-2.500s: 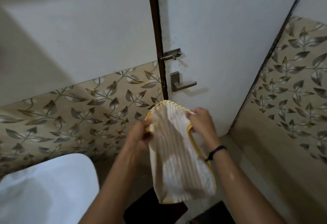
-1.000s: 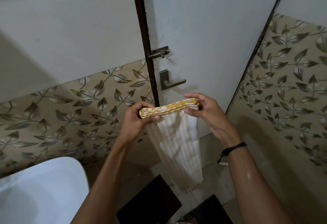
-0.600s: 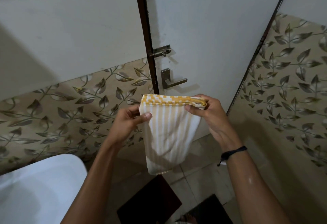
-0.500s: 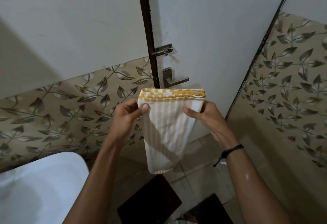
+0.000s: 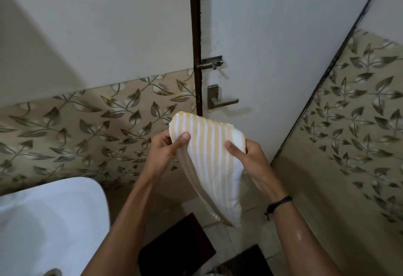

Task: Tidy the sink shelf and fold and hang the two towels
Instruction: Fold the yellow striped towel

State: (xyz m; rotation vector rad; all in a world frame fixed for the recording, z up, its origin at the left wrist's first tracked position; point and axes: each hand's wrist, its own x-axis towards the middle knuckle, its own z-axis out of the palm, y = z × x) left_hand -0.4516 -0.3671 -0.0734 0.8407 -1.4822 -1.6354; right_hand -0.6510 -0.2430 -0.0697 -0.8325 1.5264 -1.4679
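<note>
A folded white towel with yellow stripes hangs in front of me, below the door handle. My left hand grips its upper left edge, thumb on the front face. My right hand holds the right edge, thumb pressed on the front and fingers behind. The towel's lower end droops toward the floor and tilts to the right. The sink shelf and the other towel are out of view.
A white sink fills the lower left. A white door with a lever handle and a sliding bolt stands straight ahead. Leaf-patterned tiles cover the walls left and right. Dark mats lie on the floor below.
The towel was doubled over and its checked yellow band has turned out of sight. Both hands have slid lower on its sides and the towel now tilts right.
</note>
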